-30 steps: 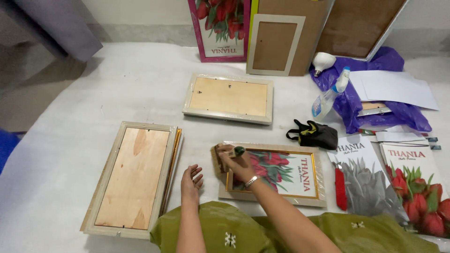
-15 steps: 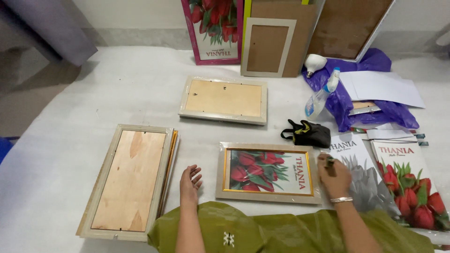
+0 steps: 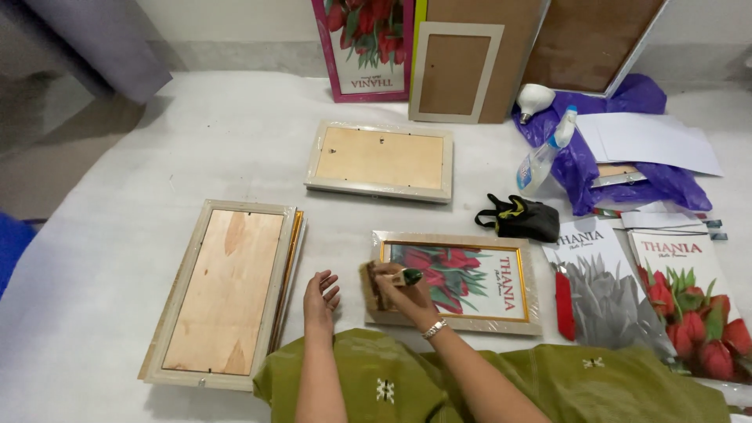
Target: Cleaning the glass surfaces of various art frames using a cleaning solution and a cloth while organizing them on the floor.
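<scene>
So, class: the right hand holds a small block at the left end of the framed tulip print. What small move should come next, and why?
Probably draw the block along the framed print, since the right hand presses it only at the left end; the left hand rests open on the sheet.

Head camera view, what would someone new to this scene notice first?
Probably the framed red flower print lying near the middle front of the white sheet, with the right hand pressing a small green-tipped tool onto its left edge. The left hand rests open on the sheet just beside it. To the left lies a long frame face down, its plywood back showing.
</scene>
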